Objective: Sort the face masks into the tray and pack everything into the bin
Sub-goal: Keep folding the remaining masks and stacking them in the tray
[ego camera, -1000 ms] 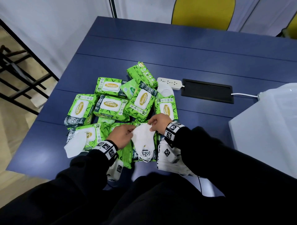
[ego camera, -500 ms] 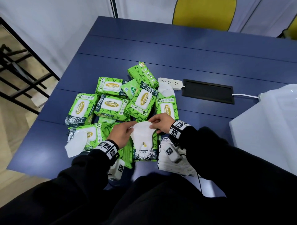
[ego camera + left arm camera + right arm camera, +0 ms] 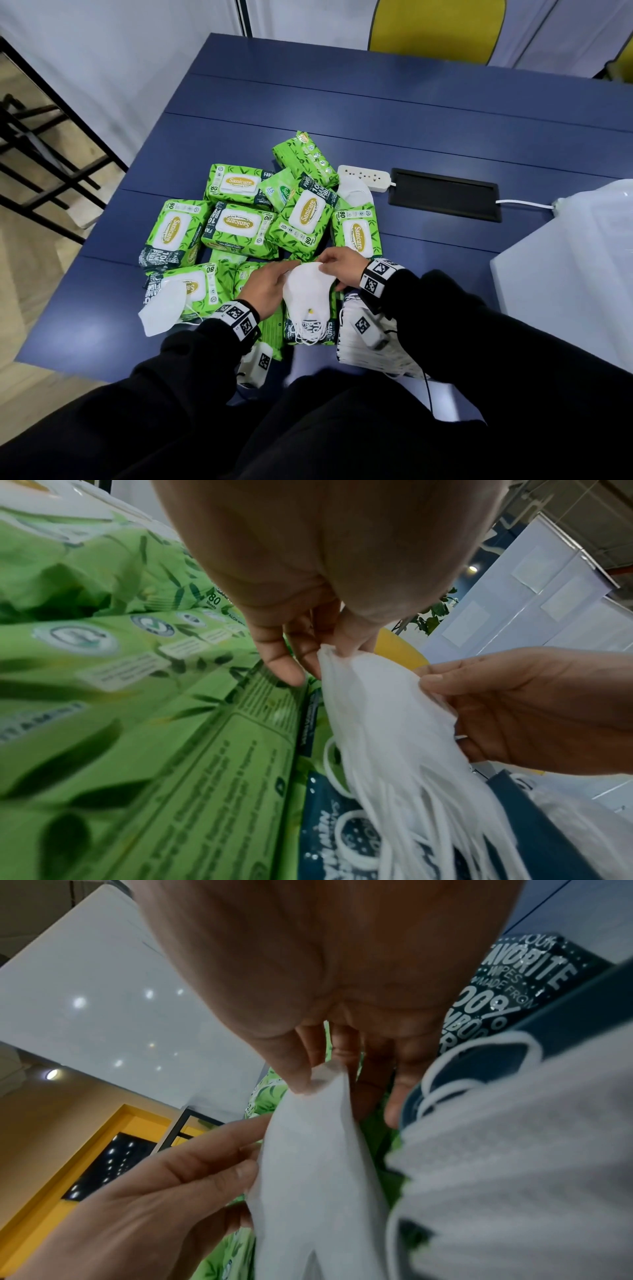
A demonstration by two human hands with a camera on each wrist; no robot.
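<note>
Both hands hold a small stack of white folded face masks [image 3: 308, 291] upright over the green wipe packs [image 3: 236, 224]. My left hand [image 3: 270, 284] pinches the stack's top left corner [image 3: 329, 653]. My right hand [image 3: 339, 267] pinches the top right edge [image 3: 322, 1080]. The ear loops [image 3: 308, 334] hang down toward me. A larger pile of masks [image 3: 363, 346] lies under my right wrist. One loose mask [image 3: 161, 310] rests on a wipe pack at the left. Another mask [image 3: 354, 192] lies by the power strip.
A translucent white bin [image 3: 579, 260] stands at the right on the blue table [image 3: 411, 113]. A white power strip [image 3: 364, 174] and a black cable hatch [image 3: 445, 198] sit behind the packs. The table's left edge is close to the packs.
The mask stack has been raised and squared up between both hands. My right hand shifted slightly right along the top edge.
</note>
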